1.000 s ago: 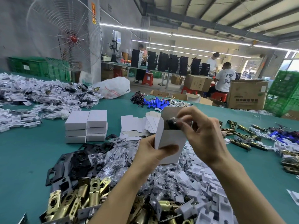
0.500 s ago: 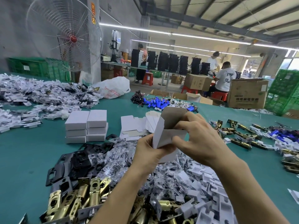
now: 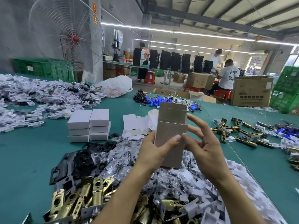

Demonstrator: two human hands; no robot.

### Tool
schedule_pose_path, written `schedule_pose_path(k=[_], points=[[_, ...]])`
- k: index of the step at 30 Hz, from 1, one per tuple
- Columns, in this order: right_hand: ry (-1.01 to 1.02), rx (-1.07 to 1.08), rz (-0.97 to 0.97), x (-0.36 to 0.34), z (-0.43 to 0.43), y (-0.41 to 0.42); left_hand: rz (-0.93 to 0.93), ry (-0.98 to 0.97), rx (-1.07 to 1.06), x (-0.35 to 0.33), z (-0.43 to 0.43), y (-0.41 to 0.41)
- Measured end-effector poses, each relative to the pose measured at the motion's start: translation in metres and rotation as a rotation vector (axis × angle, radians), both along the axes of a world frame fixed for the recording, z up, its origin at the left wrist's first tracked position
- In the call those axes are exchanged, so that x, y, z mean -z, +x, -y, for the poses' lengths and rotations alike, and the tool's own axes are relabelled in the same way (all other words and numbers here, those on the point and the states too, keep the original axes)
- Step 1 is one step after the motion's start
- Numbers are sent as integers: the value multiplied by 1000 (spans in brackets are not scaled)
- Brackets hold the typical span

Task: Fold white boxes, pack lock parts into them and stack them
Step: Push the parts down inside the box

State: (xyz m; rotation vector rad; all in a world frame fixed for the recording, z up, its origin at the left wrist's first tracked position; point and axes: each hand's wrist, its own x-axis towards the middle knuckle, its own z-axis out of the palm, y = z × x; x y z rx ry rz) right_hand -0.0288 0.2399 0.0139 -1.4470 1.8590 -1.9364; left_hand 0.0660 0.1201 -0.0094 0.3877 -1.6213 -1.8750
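- Two hands up over the parts pile: left hand (image 3: 153, 152) grips the half-folded white box (image 3: 171, 138) upright, thumb across its front, top flap standing open.
- Right hand (image 3: 205, 149) just beside it, fingers loosely spread, gripping nothing.
- Finished boxes (image 3: 89, 125) stacked on the green table (image 3: 24, 151), back left.

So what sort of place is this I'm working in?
Most likely a lock-hardware factory's packing floor: brass latch bolts heaped on the green table, stacked white boxes, big cartons beside workers behind. The left hand holds an open box.
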Motion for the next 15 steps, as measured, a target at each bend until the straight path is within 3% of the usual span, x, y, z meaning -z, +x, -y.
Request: schedule_pose_path(k=[5,9,15], points=[[50,14,40,17,1,-3,130,-113,22,6,2,-5],[131,124,-78,33,3,-5,233,-405,-145,13,4,-8],[152,107,-20,42,4,-13,93,-488,-295,16,9,-7]])
